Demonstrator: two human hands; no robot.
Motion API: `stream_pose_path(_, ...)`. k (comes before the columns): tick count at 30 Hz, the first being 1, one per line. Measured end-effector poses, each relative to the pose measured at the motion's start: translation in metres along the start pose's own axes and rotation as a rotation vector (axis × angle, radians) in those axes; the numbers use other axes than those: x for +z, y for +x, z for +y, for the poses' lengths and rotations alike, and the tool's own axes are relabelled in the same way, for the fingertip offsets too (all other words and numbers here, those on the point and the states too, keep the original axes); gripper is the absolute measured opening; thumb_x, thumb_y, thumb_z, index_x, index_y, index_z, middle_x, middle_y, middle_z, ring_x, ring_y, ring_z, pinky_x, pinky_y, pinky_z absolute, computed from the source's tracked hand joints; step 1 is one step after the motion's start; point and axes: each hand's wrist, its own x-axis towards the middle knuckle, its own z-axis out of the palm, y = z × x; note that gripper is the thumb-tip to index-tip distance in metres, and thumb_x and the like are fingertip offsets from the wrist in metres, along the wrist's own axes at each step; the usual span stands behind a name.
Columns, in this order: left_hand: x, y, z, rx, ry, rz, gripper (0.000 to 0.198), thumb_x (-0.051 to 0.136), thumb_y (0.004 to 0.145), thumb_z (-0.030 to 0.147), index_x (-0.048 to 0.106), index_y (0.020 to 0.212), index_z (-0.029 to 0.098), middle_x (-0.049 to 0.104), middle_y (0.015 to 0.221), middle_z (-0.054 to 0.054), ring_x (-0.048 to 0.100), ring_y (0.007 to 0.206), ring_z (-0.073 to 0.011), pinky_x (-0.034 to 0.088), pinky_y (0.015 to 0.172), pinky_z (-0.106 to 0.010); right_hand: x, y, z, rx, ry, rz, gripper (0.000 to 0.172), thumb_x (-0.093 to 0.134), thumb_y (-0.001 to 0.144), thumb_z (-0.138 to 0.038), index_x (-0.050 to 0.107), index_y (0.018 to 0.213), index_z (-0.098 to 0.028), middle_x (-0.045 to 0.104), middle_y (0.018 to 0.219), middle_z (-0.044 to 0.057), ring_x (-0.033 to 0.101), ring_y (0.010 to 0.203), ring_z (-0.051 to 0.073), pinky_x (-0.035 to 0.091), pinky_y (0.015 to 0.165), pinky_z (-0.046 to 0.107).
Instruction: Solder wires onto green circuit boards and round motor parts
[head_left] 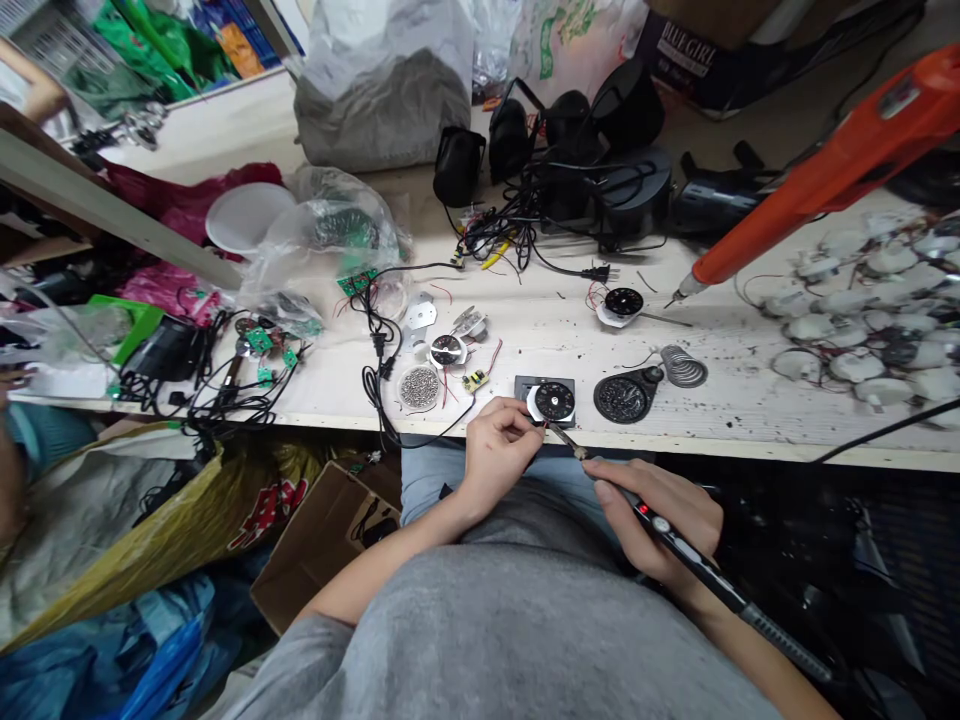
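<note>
My right hand [667,510] is closed around a black soldering iron [701,570] with a small red display. The iron's tip reaches the near edge of a round black disc [555,400] with a pale centre. This disc sits in a white housing on a dark square block [526,384] at the table's front edge. My left hand [502,445] pinches at the disc's lower left edge, where a bit of thin red wire shows at the fingertips. Right of the block lies a soldering iron stand [624,397] with a dark round tray and a wire coil [684,366].
An orange electric screwdriver [817,175] hangs over the right side. White round parts [862,320] crowd the right. A dish of small metal pieces [418,387], a circuit board [475,380] and tangled cables [379,350] lie left. Black housings [570,130] stand behind. Another person's arm [34,85] shows upper left.
</note>
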Motion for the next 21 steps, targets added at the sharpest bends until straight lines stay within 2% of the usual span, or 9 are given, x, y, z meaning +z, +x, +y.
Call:
stream_pose_path(9,0.0001,0.0004,0.0018,-0.013,0.022,0.003,0.015,0.073,0.069,0.020,0.068,0.055,0.018,0.072,0.092,-0.006,0.067,0.074,-0.0143,0.051,0.058,-0.022,0.0006,0.0005,-0.0003,-0.024,0.001,-0.003,0.022,0.064,0.095,-0.009,0.073,0.110,-0.022,0.076,0.081,0.000,0.068,0.061,0.011,0.055,0.057,0.023)
stream_pose_path(15,0.0004,0.0005,0.0026,-0.026,0.013,0.007,0.014,0.072,0.068,0.020,0.069,0.055,0.018,0.072,0.092,-0.006,0.067,0.073,-0.0145,0.050,0.056,-0.022,-0.0033,0.0075,-0.0045,-0.074,-0.042,-0.058,0.023,0.063,0.094,-0.006,0.070,0.110,-0.021,0.072,0.076,-0.001,0.065,0.057,0.010,0.054,0.056,0.022)
stream_pose_path(21,0.0001,0.0003,0.0035,-0.019,0.024,0.002,0.015,0.072,0.069,0.019,0.068,0.055,0.018,0.072,0.091,-0.006,0.066,0.071,-0.0140,0.050,0.056,-0.023,-0.0046,0.0003,-0.0023,-0.085,-0.065,0.003,0.023,0.063,0.093,-0.008,0.072,0.110,-0.022,0.073,0.078,0.000,0.067,0.060,0.012,0.055,0.057,0.024)
